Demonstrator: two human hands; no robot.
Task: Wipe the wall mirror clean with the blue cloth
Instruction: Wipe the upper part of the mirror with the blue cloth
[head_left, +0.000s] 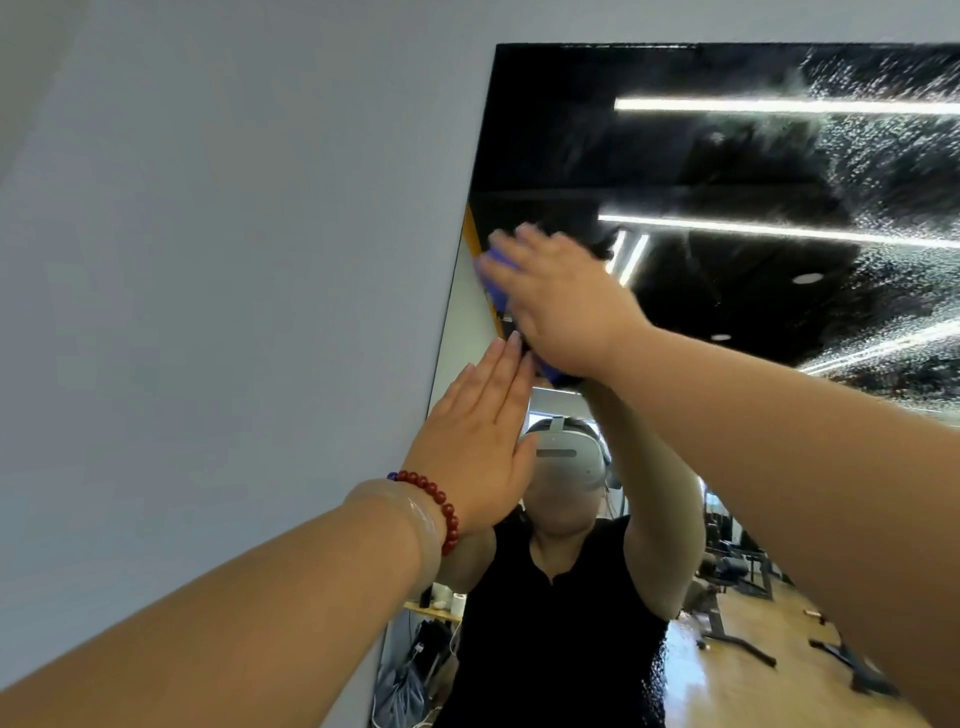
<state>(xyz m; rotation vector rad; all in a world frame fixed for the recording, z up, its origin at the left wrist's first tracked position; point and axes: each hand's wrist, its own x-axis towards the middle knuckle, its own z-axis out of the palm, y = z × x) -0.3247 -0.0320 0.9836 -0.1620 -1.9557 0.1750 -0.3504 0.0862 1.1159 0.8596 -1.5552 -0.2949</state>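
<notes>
Wall mirror: hangs on the grey wall; fine droplets speckle its upper right.
Blue cloth: against the glass near the mirror's left edge, mostly hidden under the right hand.
Right hand: fingers stretched out, palm pressing the cloth to the glass; blurred.
Left hand: flat, fingers straight and together, just below the cloth by the left edge, holding nothing.
Left wrist: red bead bracelet.

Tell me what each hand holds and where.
Right hand presses the blue cloth, over its middle, against the mirror; left hand lies flat, holding nothing.
</notes>
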